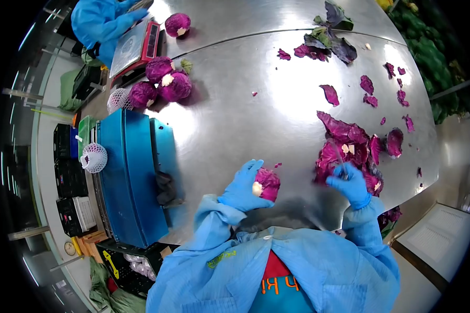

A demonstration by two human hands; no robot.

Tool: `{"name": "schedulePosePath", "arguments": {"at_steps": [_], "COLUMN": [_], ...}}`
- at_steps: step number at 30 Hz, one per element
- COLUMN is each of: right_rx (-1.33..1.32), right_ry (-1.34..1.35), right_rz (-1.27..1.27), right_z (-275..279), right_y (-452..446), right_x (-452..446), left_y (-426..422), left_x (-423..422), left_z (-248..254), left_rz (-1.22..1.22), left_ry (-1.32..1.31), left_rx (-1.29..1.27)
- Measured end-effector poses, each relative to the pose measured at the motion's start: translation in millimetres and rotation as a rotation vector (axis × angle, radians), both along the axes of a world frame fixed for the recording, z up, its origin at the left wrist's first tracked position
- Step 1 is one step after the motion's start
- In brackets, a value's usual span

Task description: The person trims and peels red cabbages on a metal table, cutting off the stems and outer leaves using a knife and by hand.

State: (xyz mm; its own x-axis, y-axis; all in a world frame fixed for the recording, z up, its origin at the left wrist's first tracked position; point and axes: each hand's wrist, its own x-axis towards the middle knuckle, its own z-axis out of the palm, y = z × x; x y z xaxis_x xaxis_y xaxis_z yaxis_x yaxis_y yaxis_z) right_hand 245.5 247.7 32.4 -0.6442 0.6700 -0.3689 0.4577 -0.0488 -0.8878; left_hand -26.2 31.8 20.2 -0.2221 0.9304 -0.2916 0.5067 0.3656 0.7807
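Observation:
My left hand [241, 188], in a blue glove, is closed around a small red cabbage [268, 183] at the near edge of the metal table. The cabbage's pale cut stem faces toward my palm. Farther right, my gloved right hand [351, 186] is closed on a knife [341, 156], whose thin blade is blurred and points away from me. Beneath and beyond that hand lies a heap of loose purple cabbage leaves [344, 136], with white stem pieces [348, 148] on it.
Several whole red cabbages [175, 86] sit by a red scale [136, 47] at the far left, where a co-worker in blue [96, 26] stands. Blue boxes [128, 172] line the left side. Leaf scraps [329, 95] are scattered across the right; dark outer leaves [343, 49] lie farther back.

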Motion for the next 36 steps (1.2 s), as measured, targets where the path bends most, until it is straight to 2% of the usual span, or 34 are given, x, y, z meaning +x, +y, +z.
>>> {"name": "schedulePosePath", "arguments": {"at_steps": [2, 4, 5, 7, 8, 9, 12, 15, 18, 19, 21, 24, 27, 30, 32, 33, 36], "right_rx": [0.647, 0.67, 0.493, 0.012, -0.088, -0.293, -0.557, -0.334, -0.172, -0.123, -0.027, 0.463, 0.49, 0.154, -0.365, -0.62, -0.597], "right_ry": [-0.102, 0.118, 0.091, 0.176, 0.048, 0.185, 0.143, -0.003, -0.023, 0.1, 0.346, 0.201, 0.284, 0.363, 0.287, 0.245, 0.431], "right_rz": [-0.241, -0.291, -0.25, -0.128, -0.009, -0.014, 0.119, 0.281, 0.38, 0.348, 0.277, 0.457, 0.356, 0.264, 0.105, 0.021, -0.296], "right_z": [2.9, -13.5, -18.4, -37.0, -39.7, -58.7, -73.1, -48.7, -34.6, -41.0, -56.1, -56.5, -68.9, -65.6, -41.1, -28.3, -6.5], "right_y": [1.8, -8.5, -22.5, -54.9, -67.1, -84.9, -115.7, -112.8, -111.8, -113.6, -119.4, -111.7, -109.3, -105.1, -93.6, -85.2, -59.1], "right_x": [-10.6, -22.8, -31.6, -59.1, -75.5, -91.8, -120.6, -125.8, -128.5, -128.9, -128.4, -131.0, -131.8, -128.1, -124.8, -124.9, -132.4], "left_y": [-9.9, -22.3, -31.7, -46.4, -52.3, -60.0, -114.5, -105.7, -89.1, -86.7, -81.5, -72.6, -70.9, -75.6, -79.0, -77.6, -76.7], "left_x": [-6.2, -8.7, -10.1, -3.5, 1.0, 9.4, 37.5, 56.1, 67.3, 69.2, 62.2, 56.5, 51.5, 49.4, 45.1, 39.6, 27.6], "left_z": [2.8, 4.2, -5.4, -6.1, -7.1, -10.3, -64.0, -15.8, -5.4, -12.0, -11.4, -4.6, 1.1, -11.2, -25.9, -29.0, -40.0], "left_rz": [-0.068, -0.1, -0.089, 0.024, 0.084, 0.244, 0.579, 0.88, 1.121, 1.179, 1.196, 1.212, 1.171, 1.083, 0.997, 0.968, 0.793], "left_ry": [-0.01, 0.0, -0.021, 0.024, 0.049, 0.008, -0.159, -1.272, -1.337, -1.287, -1.328, -1.344, -1.353, -1.468, -1.634, -1.624, -1.311], "left_rx": [0.053, 0.06, 0.027, 0.129, 0.187, 0.228, -0.008, -0.243, -0.142, -0.124, -0.165, -0.205, -0.187, -0.014, 0.194, 0.161, 0.133]}}
